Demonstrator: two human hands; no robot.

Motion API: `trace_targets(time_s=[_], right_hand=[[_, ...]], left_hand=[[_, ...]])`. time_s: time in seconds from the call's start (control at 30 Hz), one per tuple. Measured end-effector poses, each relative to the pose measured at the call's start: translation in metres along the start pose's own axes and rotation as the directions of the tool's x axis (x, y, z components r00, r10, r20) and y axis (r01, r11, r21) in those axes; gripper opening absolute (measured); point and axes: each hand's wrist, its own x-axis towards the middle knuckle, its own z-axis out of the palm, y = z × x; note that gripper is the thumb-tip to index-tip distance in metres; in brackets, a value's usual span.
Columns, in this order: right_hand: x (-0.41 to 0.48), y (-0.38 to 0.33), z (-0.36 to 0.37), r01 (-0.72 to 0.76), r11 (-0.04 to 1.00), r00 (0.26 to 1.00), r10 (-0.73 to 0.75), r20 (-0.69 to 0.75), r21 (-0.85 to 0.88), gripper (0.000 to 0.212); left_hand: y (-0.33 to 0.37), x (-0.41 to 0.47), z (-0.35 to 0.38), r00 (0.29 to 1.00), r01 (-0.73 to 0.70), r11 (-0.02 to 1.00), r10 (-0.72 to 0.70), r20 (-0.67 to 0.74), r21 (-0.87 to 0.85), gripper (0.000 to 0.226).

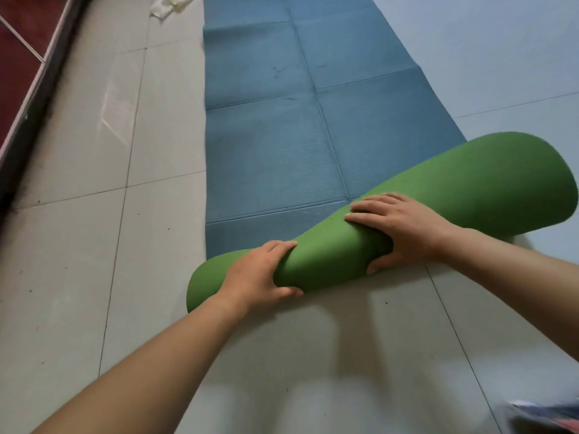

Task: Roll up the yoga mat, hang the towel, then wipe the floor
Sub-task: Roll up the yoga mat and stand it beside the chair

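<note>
The yoga mat (282, 120) lies flat on the tiled floor, blue side up, running away from me. Its near end is rolled into a green roll (454, 183) that lies slanted, looser and wider at the right end. My left hand (260, 274) grips the roll near its left end, fingers over the top and thumb underneath. My right hand (404, 227) grips the middle of the roll, fingers spread over the top and thumb curled under. A pale towel (170, 6) lies crumpled on the floor at the top left, partly cut off by the frame.
Grey floor tiles (94, 245) surround the mat. A dark red cabinet or door edge (22, 57) with a dark base runs along the far left. Something with red and blue fabric (545, 418) shows at the bottom right corner.
</note>
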Motion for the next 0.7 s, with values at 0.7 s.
trace_targets(time_s=[0.7], right_hand=[[0.030, -0.108, -0.027, -0.095, 0.950, 0.986, 0.047, 0.163, 0.298, 0.043]], left_hand=[[-0.061, -0.064, -0.101, 0.984, -0.094, 0.954, 0.046, 0.171, 0.285, 0.038]])
